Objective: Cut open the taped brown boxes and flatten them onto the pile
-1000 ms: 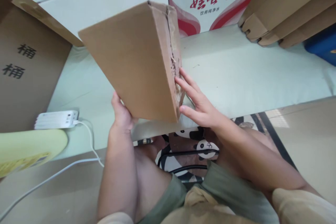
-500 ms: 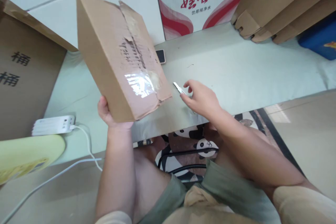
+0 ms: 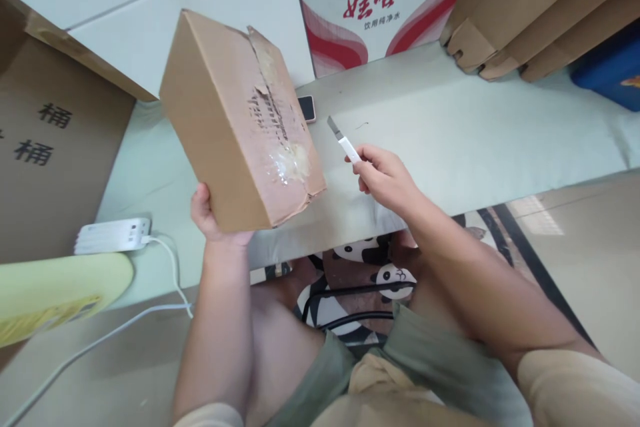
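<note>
Holding carton (image 3: 240,127) by lower edge, knife (image 3: 349,147) apart, tabletop (image 3: 430,127) showing between

A brown cardboard box (image 3: 220,127) tilts, its scuffed, torn seam patched with shiny clear tape, while just to its right, apart from it, a white-handled knife (image 3: 345,141) points its bare blade up-left.

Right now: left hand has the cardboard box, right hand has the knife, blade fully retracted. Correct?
Not quite: the blade is out, not retracted; the head view shows it sticking out of the white handle. The rest stands: left hand has the cardboard box, right hand has the knife.
</note>
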Action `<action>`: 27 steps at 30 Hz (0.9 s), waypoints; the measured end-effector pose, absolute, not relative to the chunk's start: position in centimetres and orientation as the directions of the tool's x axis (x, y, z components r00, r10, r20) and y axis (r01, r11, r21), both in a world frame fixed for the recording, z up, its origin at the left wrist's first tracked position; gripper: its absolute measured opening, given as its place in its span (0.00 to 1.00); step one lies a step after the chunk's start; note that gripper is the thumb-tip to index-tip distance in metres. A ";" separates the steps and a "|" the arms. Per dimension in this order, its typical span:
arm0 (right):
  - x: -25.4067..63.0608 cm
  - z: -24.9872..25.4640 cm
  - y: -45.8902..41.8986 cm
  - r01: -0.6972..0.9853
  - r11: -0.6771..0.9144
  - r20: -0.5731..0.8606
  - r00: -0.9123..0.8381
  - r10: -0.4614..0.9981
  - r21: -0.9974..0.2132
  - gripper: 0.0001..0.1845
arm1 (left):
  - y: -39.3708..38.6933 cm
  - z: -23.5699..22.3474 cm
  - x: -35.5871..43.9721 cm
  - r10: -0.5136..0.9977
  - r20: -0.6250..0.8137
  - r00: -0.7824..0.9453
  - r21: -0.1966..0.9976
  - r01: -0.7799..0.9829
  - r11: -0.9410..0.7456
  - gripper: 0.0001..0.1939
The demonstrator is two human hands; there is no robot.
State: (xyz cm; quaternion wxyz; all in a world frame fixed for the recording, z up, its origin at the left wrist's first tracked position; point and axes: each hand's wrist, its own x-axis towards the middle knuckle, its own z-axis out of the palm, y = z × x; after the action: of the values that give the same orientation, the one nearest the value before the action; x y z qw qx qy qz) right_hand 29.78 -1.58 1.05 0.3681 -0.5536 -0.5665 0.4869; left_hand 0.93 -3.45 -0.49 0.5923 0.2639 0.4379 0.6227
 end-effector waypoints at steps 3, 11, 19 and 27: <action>29.7 1.3 -1.8 0.214 -0.077 -0.102 -0.107 0.989 -0.974 0.07 | -3.9 -0.6 1.2 0.968 -0.112 -0.223 0.871 -0.491 -0.012 0.17; 31.0 1.9 -3.1 0.212 -0.020 -0.057 -0.170 0.984 -0.977 0.06 | -4.4 -3.3 3.9 0.975 -0.210 -0.077 0.855 -0.498 0.145 0.25; 33.8 2.9 -5.4 0.389 0.008 -0.063 -0.167 0.984 -0.921 0.03 | -4.2 -3.0 8.0 0.968 -0.244 0.061 0.781 -0.580 0.234 0.34; 37.2 3.0 -8.0 0.480 -0.004 -0.060 -0.101 0.993 -0.877 0.03 | -3.9 -3.6 7.8 0.966 -0.244 0.084 0.754 -0.611 0.243 0.33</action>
State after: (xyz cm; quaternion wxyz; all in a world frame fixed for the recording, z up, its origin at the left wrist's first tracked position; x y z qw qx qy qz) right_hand 37.19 -7.97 3.02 0.3234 -0.5873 -0.6271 0.3965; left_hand 7.83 -3.95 -3.56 0.6959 0.2401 0.3704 0.5665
